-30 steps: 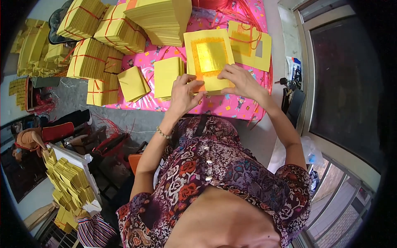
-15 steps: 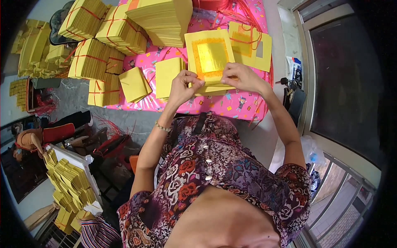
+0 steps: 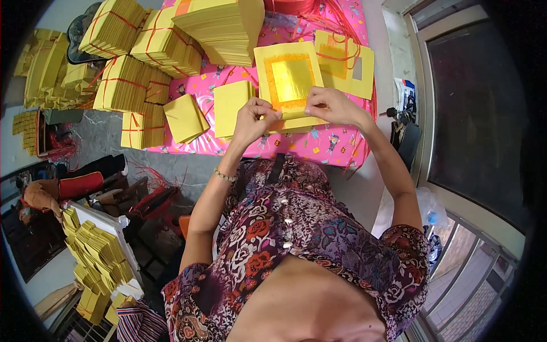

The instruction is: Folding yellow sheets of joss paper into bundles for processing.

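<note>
A yellow paper sheet [image 3: 293, 77] with a shiny gold square and an orange printed border lies on more yellow sheets at the front of the pink table. My left hand [image 3: 256, 118] pinches its near left edge between thumb and fingers. Its near right edge is pinched by my right hand [image 3: 331, 106]. Between the hands, the near edge is turned up in a narrow fold. Just left of my left hand lies a small pile of folded yellow paper [image 3: 232, 107]. Beyond my right hand, other yellow sheets [image 3: 359, 73] lie overlapping, one with a silver patch.
Tied bundles of yellow paper [image 3: 122, 82] and a tall stack [image 3: 222, 34] fill the table's left and back. Red plastic ties [image 3: 336, 23] trail over the far right. At lower left, a person's striped sleeve [image 3: 139, 322] shows beside a white board [image 3: 105, 219] piled with yellow paper.
Both hands keep their pinch, and the near edge of the sheet is turned up slightly further. The person at lower left has shifted a little to the right.
</note>
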A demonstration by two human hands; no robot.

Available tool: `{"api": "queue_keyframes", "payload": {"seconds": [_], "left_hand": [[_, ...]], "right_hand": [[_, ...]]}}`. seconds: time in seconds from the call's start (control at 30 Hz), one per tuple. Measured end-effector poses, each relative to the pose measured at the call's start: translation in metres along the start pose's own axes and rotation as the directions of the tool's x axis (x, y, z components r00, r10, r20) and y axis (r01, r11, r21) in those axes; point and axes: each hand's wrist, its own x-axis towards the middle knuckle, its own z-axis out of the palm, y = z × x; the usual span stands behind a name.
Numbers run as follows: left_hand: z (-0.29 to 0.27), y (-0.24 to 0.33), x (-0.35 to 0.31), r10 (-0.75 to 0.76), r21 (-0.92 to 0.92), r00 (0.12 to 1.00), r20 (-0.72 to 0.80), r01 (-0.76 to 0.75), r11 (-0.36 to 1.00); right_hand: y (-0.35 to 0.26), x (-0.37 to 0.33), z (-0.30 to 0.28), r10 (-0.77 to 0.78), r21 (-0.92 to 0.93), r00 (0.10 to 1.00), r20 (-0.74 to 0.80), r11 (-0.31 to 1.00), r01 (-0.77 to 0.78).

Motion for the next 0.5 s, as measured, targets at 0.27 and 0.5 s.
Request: {"api": "queue_keyframes", "payload": {"seconds": [0.27, 0.5], "left_hand": [[0.000, 0.008, -0.003, 0.071, 0.057, 0.997, -0.029, -0.069, 0.996], [0.003, 0.063, -0.007, 0.504, 0.664, 0.851, 0.146, -0.462, 0.588]], "right_hand": [[-0.003, 0.001, 0.001, -0.018, -0.060, 1.000, 0.004, 0.998, 0.018], [-0.027, 0.004, -0.001, -0.156, -0.354, 0.978, -0.138, 0.930, 0.098]]}}
